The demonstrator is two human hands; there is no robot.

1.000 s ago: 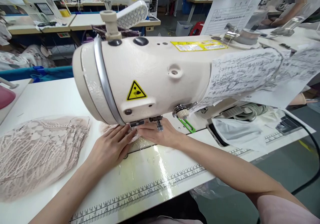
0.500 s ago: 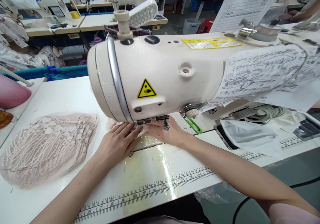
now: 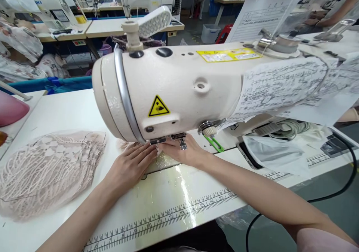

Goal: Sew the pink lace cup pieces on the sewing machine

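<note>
A cream sewing machine [image 3: 179, 87] fills the middle of the view, its head hanging over the white table [image 3: 64, 109]. My left hand [image 3: 129, 166] lies flat with fingers stretched out, pressing a small piece of pale pink lace [image 3: 125, 144] under the machine head. My right hand [image 3: 185, 152] rests beside it, fingers reaching under the presser foot area and partly hidden by the machine. Both hands touch near the needle, which is out of sight.
A stack of pink lace pieces [image 3: 47, 169] lies at the left. A ruler strip [image 3: 162, 216] runs along the table's front edge. Printed paper [image 3: 280, 87] drapes over the machine arm. Green snips [image 3: 214, 143], white cloth [image 3: 275, 154] and a black cable [image 3: 331, 196] sit right. Other sewing stations stand behind.
The view shifted slightly; both hands stay pressed on the lace under the machine head, hardly moved.
</note>
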